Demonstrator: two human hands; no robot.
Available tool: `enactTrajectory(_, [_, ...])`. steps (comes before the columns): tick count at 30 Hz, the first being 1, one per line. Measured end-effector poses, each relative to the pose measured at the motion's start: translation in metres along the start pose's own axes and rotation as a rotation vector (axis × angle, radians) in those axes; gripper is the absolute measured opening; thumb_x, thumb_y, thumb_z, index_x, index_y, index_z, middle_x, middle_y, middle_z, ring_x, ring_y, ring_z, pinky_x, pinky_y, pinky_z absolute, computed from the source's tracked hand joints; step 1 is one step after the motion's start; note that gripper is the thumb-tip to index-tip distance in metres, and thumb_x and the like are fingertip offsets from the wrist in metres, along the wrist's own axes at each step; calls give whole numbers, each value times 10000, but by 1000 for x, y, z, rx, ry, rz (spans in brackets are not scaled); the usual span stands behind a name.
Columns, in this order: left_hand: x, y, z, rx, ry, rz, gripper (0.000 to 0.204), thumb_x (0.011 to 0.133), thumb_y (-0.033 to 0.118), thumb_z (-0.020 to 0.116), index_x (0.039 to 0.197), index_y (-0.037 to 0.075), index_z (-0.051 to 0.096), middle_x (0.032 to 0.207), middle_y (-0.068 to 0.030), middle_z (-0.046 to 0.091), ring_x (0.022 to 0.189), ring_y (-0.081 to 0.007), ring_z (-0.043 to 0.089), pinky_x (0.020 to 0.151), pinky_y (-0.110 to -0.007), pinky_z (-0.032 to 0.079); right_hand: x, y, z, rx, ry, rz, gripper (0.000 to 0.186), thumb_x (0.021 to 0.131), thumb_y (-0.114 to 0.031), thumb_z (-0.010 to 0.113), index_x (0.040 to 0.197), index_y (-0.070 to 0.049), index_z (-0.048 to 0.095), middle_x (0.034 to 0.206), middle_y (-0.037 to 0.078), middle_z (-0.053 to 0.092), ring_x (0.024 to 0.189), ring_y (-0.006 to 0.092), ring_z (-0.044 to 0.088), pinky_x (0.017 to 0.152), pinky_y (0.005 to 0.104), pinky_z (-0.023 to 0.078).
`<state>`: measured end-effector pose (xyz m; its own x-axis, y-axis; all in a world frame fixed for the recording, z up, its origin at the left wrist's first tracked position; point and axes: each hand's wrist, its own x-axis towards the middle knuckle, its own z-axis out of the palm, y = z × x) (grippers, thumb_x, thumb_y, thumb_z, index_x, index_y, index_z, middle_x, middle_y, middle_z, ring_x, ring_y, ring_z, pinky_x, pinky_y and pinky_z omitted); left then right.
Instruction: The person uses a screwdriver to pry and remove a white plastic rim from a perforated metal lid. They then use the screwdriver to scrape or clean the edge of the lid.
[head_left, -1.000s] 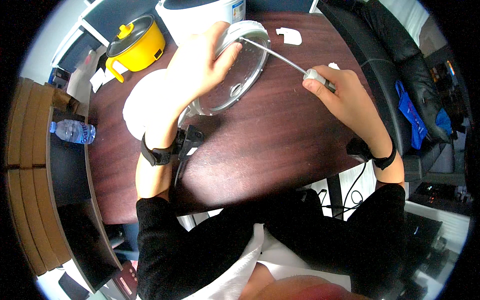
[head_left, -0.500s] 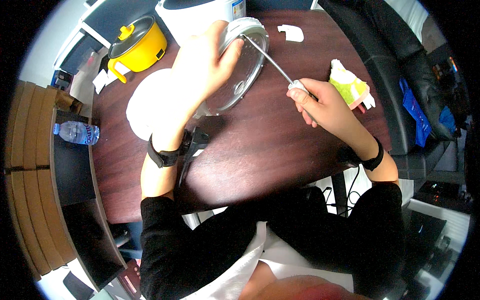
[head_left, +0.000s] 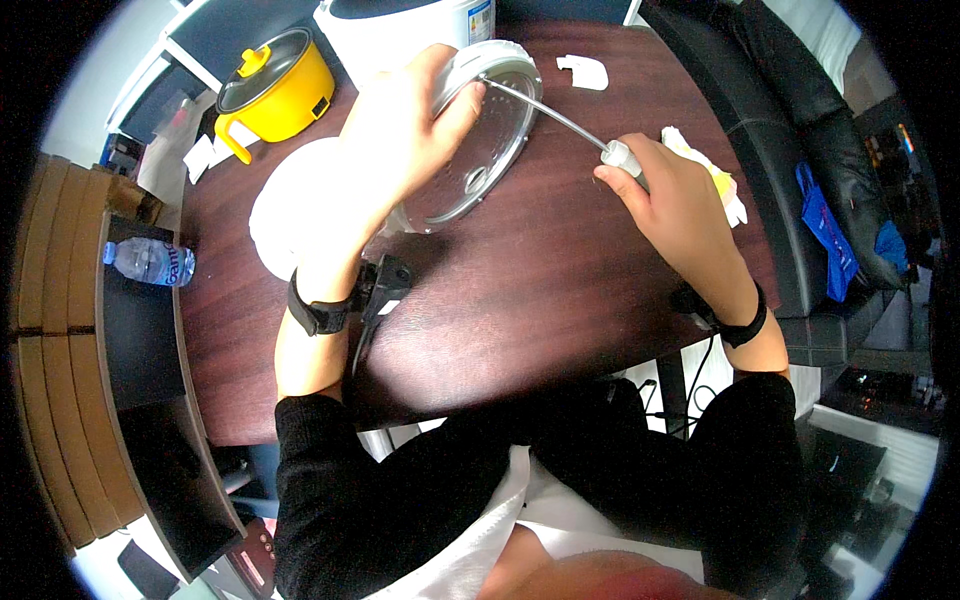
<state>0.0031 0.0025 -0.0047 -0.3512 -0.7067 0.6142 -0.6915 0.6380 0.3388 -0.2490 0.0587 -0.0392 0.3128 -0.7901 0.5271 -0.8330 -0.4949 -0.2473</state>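
My left hand [head_left: 420,130] grips the rim of a round clear lid [head_left: 490,135] with a pale upper edge, held tilted above the table. My right hand [head_left: 655,195] is closed on a screwdriver [head_left: 620,160], whose long metal shaft reaches the lid's rim beside my left thumb; whether its tip is on a screw is too small to tell. A white rounded object [head_left: 285,205] lies behind my left forearm, partly hidden by it. Crumpled white-and-yellow paper [head_left: 725,190] is just right of my right hand, partly covered.
Dark wooden table [head_left: 500,320], with a yellow pot [head_left: 280,95] back left, a white bucket [head_left: 390,40] behind, a small white piece [head_left: 585,72] and white scraps [head_left: 200,160]. Left are a water bottle [head_left: 150,260] and cardboard [head_left: 60,340]; right, a black sofa [head_left: 800,300] with blue bag [head_left: 825,230].
My right hand and screwdriver handle moved down-left, then back up and to the right, hiding more of the paper now. The shaft's far end stays at the rim; my left hand barely moved.
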Motion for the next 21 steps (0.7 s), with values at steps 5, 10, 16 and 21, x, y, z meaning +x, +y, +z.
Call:
enactTrajectory(5, [1,-6,0,-75,-66,-11,343,864,271,615,1041,-23,608,747,-255,644,730,-366,676,676,-398,540,4,0,-8,170,-12,26,326,857,-308,669,772,-18,547,669,164,592,628,350,603,528,411,438])
enactTrajectory(10, [1,-5,1,-86,-56,-39,345,866,271,615,1051,-19,604,757,-261,642,742,-371,673,670,-408,534,-2,-4,-6,310,-188,184,359,914,-320,607,742,-17,520,597,136,566,520,303,585,483,370,430])
enactTrajectory(16, [-2,-1,2,25,-51,-77,414,897,335,628,1140,3,581,800,-213,648,649,-277,635,617,-352,503,-2,-21,0,760,-489,471,377,973,-325,520,748,-23,502,536,39,513,410,129,519,404,287,405])
enactTrajectory(21, [-1,-2,3,6,-30,-29,330,876,267,627,1044,-14,581,735,-236,631,691,-358,647,625,-404,513,-5,-15,11,767,-421,328,346,984,-310,502,775,-34,515,500,17,490,374,109,462,374,274,361])
